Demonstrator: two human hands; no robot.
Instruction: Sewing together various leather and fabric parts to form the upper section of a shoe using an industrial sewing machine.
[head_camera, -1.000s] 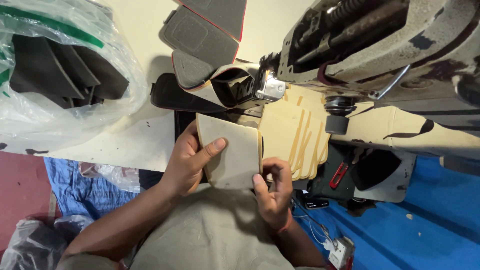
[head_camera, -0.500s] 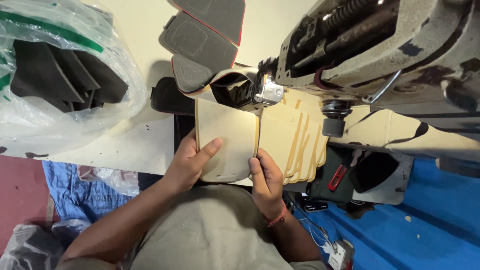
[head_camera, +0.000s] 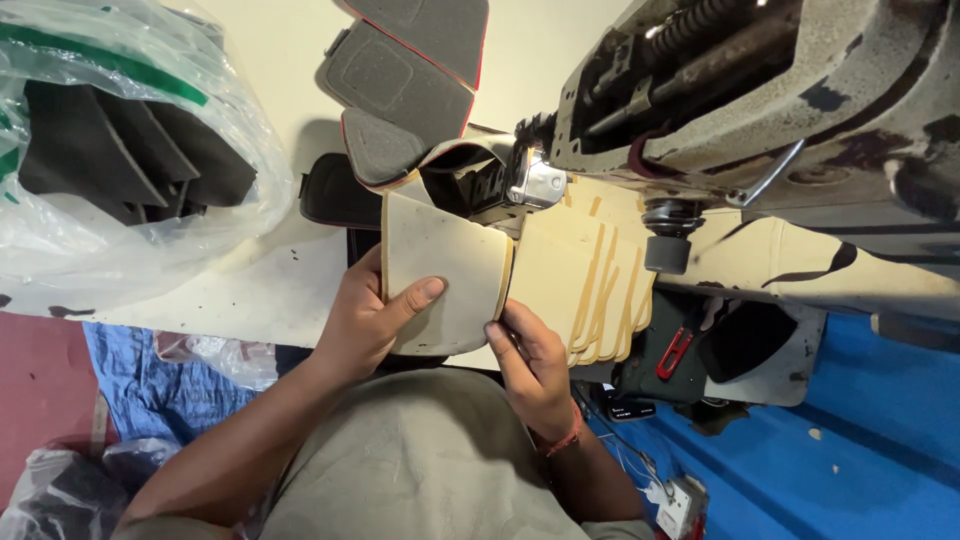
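Our left hand (head_camera: 372, 322) and right hand (head_camera: 530, 362) gripped the cream panel (head_camera: 440, 262) by its near edge, crowded against the sewing machine (head_camera: 760, 110).

2 hands (head_camera: 375, 320); 1 sewing machine (head_camera: 760, 110); 1 clear plastic bag (head_camera: 120, 150); 3 grey padded pieces (head_camera: 400, 85).

Bright even daylight; slightly stretched edges

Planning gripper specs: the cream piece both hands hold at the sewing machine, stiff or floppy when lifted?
Likely flexible: the cream piece curves under the left hand and right hand. Probably light, since it looks thin. Seemingly not slippery; its matte face is held by fingertips alone.
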